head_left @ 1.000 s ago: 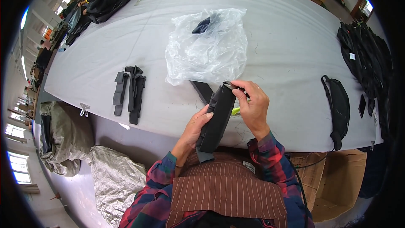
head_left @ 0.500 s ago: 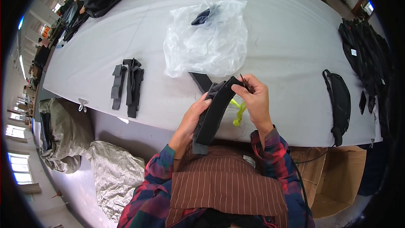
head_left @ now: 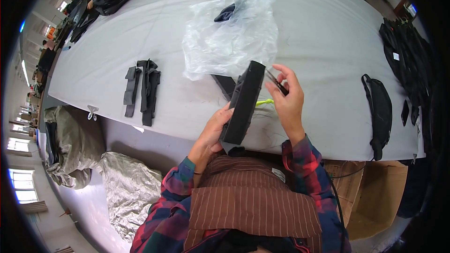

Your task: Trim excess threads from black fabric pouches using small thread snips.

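Observation:
My left hand (head_left: 213, 131) is closed around the lower part of a folded black fabric strip (head_left: 244, 105), which I hold tilted with its top end leaning away from me. A dark grey layer shows along its left side and at its bottom end. In my right hand (head_left: 288, 98) is a small pair of dark thread snips (head_left: 277, 82), its tips close to the strip's upper right edge but apart from it. The index finger is raised, and the lower fingers are partly hidden. A yellow-green ribbon (head_left: 266, 101) shows between the strip and my right hand.
Beyond my hands lies a crumpled clear plastic bag (head_left: 229, 42), with another black strip (head_left: 224, 85) partly under it. Folded dark strips (head_left: 149, 91) lie at left. A black pouch (head_left: 376, 112) and black bags (head_left: 405, 61) are at right, above an open cardboard box (head_left: 379, 197).
My right hand has let go of the strip's top end and moved slightly right, bringing the snips into clearer view. The strip has turned more upright in my left hand.

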A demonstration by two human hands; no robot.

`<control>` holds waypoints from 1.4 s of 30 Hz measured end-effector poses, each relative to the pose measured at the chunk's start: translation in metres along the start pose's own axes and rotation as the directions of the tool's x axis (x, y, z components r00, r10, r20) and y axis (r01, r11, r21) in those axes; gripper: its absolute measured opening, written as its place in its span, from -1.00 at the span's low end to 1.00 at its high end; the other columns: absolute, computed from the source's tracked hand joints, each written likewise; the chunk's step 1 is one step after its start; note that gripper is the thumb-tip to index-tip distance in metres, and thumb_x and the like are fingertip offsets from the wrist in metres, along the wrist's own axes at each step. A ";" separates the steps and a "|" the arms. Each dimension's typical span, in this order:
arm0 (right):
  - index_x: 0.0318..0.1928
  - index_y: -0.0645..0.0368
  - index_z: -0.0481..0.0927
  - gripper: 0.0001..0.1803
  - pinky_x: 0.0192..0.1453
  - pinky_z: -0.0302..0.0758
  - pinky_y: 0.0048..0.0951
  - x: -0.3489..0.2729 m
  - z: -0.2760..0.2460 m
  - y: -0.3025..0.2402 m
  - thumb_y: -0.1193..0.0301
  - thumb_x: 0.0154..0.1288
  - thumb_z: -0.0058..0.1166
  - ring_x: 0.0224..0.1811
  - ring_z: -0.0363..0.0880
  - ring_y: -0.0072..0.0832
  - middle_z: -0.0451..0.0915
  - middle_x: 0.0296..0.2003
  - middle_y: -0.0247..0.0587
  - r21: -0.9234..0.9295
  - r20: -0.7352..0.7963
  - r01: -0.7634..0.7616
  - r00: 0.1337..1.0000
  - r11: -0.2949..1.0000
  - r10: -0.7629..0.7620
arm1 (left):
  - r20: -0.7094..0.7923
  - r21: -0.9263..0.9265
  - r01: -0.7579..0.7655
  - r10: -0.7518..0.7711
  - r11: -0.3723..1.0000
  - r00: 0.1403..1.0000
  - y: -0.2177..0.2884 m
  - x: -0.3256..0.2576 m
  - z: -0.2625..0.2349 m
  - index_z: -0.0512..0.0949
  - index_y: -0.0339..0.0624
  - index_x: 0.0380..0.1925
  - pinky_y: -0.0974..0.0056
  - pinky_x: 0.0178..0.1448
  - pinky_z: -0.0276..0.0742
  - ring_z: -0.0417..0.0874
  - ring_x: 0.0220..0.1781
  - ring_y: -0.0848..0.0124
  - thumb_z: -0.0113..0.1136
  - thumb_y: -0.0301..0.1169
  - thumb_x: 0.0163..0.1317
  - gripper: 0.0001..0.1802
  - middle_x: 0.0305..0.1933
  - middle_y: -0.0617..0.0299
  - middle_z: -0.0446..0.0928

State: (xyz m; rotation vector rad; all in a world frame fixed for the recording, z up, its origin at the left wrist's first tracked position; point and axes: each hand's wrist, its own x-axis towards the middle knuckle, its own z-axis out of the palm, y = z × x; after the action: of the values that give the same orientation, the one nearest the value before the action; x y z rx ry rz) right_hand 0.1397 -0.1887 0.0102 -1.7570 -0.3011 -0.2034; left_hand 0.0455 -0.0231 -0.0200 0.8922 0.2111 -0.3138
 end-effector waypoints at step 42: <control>-0.27 0.27 0.61 -0.91 -0.32 0.31 -0.66 0.023 -0.033 0.014 0.53 0.26 0.06 -0.41 0.36 -0.75 0.51 -0.48 -0.48 0.218 0.079 -0.172 0.984 0.961 0.158 | 0.301 0.078 0.118 -0.136 0.990 0.944 0.026 -0.009 0.002 -0.03 -0.26 0.41 0.12 0.08 0.59 0.54 0.13 0.04 -0.02 -0.45 0.20 -0.24 0.21 -0.14 0.35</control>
State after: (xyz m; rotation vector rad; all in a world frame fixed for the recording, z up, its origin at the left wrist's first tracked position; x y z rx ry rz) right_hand 0.1672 -0.2214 0.0110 -1.5567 -0.2111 0.0049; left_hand 0.0466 -0.0073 0.0027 0.8772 -0.0286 -0.5755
